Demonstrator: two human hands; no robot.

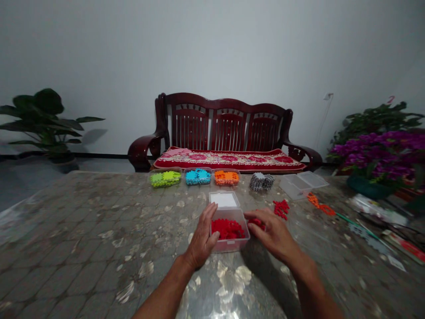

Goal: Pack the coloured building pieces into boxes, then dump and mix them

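A clear plastic box with its lid tipped back stands in front of me, partly filled with red interlocking pieces. My left hand grips the box's left side, its thumb over the rim and its fingers along the wall. Just right of the box, my right hand is curled over a small cluster of red pieces, thumb and fingers closed about it. More loose red pieces lie on the table beyond that hand.
Boxes of green, blue and orange pieces line the table's far edge, beside a grey stack and an open clear box. Orange linked pieces, a plastic bag and a flower pot occupy the right.
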